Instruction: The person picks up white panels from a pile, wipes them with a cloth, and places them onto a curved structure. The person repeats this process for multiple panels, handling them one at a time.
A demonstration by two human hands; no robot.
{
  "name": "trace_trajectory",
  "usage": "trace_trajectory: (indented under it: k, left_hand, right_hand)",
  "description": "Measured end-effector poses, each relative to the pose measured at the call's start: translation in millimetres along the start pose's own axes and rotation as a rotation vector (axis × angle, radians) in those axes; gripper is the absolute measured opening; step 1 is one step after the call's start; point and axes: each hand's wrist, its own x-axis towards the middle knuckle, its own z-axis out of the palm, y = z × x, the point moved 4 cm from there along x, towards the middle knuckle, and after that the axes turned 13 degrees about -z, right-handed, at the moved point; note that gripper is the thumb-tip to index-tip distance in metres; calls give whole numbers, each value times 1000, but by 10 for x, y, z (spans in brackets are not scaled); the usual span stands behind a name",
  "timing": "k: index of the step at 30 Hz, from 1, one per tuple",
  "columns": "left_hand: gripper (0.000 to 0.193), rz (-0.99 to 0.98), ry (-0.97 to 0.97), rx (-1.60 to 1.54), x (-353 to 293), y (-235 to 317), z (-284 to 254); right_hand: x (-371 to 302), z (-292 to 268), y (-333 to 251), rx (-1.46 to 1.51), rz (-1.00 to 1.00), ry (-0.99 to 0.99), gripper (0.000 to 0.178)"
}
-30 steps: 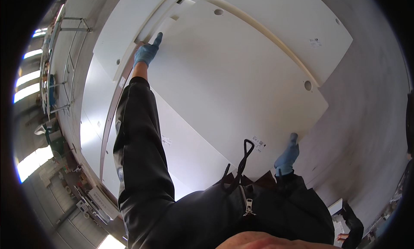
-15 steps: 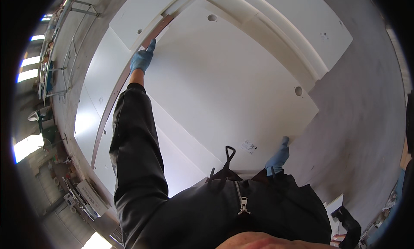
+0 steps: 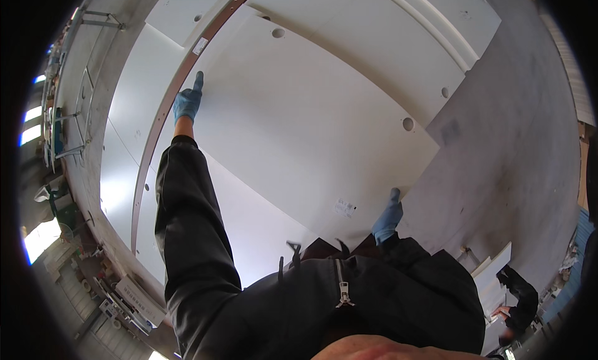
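Panel (image 3: 305,117) was held at opposite ends by left hand (image 3: 188,103) and right hand (image 3: 388,218).
Uneven pull might have scraped its left end against the brown strip (image 3: 221,21).

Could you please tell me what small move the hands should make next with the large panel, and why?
I would perhaps ease the panel slightly rightward: the left hand, at its left edge, appears close to the brown strip, while the right hand is at the near right corner, with floor showing beyond.
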Motion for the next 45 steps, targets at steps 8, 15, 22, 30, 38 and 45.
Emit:
trace_trajectory:
  k: [8,15,22,30,38,45]
  left_hand:
    - [70,-149,242,-357,-357,-4,-22]
    - [66,-300,1055,-769,-1665,-161,17]
    - [70,-692,-104,-1969,-2350,-920,945]
    - [82,-986,-308,-1677,-2607,-392,1451]
    - [72,-970,-41,-1695,-2533,-1463,1278]
    - [66,-1091,173,-1672,-3087,-3032,1481]
  right_hand:
    - [-76,64,254,71,150,-134,64]
    - [-60,-92,174,25,165,-161,68]
    - [3,-111,394,262,381,-352,67]
    - [-449,-96,23,113,355,-683,37]
    - [-1102,298,-172,-180,-16,-1068,24]
    - [-1940,624,255,-302,282,-1273,26]
